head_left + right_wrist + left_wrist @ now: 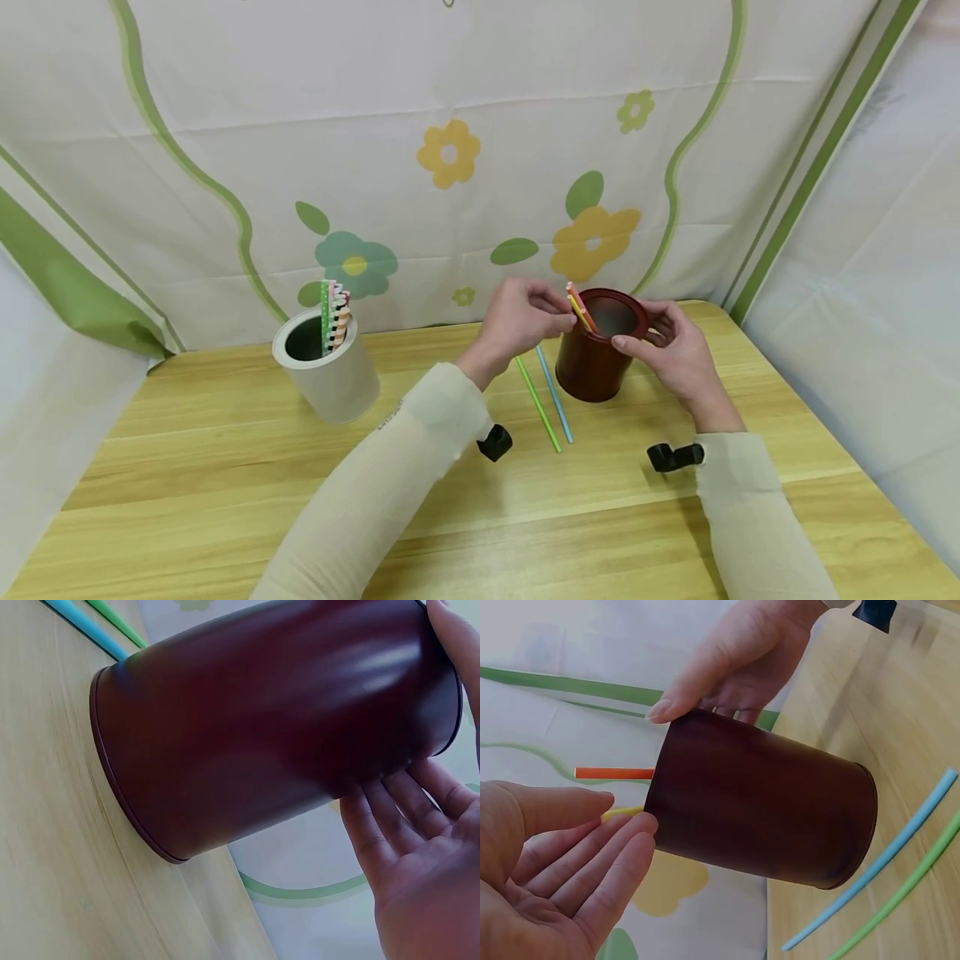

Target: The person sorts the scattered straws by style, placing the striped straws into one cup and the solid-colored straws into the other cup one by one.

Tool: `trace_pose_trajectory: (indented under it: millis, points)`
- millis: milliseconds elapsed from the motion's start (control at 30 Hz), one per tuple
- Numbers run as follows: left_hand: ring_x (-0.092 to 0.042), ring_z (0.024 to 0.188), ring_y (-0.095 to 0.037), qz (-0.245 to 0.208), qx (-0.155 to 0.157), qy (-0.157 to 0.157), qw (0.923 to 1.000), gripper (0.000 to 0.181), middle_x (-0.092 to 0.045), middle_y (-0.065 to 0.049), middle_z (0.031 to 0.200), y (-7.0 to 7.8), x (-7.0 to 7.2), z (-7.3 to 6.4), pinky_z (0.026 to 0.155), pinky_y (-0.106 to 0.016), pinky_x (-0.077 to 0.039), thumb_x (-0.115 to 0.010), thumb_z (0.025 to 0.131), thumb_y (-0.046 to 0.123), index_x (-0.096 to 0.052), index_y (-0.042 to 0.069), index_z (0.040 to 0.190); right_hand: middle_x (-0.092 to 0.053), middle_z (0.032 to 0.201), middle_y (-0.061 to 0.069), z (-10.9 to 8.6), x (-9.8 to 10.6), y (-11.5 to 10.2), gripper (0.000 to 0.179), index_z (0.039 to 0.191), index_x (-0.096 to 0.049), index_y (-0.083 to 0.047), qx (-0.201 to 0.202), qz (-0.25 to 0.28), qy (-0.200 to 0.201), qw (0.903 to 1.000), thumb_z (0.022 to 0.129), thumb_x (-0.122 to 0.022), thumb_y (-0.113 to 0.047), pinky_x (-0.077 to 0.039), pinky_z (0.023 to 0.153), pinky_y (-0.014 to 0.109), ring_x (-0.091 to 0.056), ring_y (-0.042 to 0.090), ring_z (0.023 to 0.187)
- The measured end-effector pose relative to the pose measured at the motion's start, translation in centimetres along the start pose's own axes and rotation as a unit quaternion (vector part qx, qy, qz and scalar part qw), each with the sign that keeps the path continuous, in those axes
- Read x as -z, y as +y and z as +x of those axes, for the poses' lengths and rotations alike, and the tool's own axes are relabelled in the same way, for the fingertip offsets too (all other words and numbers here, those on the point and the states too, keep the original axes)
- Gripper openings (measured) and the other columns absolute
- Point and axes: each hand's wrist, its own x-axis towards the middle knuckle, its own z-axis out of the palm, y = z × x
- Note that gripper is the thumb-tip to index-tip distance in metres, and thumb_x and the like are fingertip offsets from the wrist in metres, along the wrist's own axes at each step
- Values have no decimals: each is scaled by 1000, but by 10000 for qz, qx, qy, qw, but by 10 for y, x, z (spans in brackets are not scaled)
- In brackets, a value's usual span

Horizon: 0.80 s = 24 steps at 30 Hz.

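Observation:
A dark red-brown round container [594, 367] stands upright on the table, with orange and yellow straws leaning inside against its left rim. At that rim is my left hand [519, 321], its fingertips right beside the yellow straw [624, 813]. The thumb lies a little above this straw in the left wrist view, the fingers mostly straight below it. An orange straw [615, 773] sticks out next to it. My right hand [675, 346] holds the container from the right, thumb at the rim and fingers [405, 817] against the side.
A green straw [538, 404] and a blue straw [555, 396] lie on the wooden table [480, 533] left of the container. Farther left stands a white round container [341, 387] with several patterned straws [333, 321]. A flowered cloth [375, 100] hangs behind.

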Motion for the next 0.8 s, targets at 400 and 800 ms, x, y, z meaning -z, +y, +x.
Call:
trace_pose_trajectory:
  millis: [400, 800]
  points:
    - [-81, 97, -30, -76, 890, -272, 9956, 15, -81, -16, 112, -32, 15, -14, 92, -38, -68, -80, 97, 11, -81, -1, 107, -58, 135, -12, 1, 0, 0, 61, 144, -53, -4, 20, -103, 0, 9999, 94, -85, -16, -52, 99, 4, -58, 0, 123]
    - [-77, 114, -40, -997, 1552, -133, 9828, 21, -75, -25, 129, -94, 27, -16, 105, -47, -63, -76, 99, 5, -75, -6, 117, -57, 134, -13, -1, 0, 2, 56, 142, -54, -5, 79, 90, -9, 9999, 95, -84, -11, -52, 99, 5, -58, 0, 124]
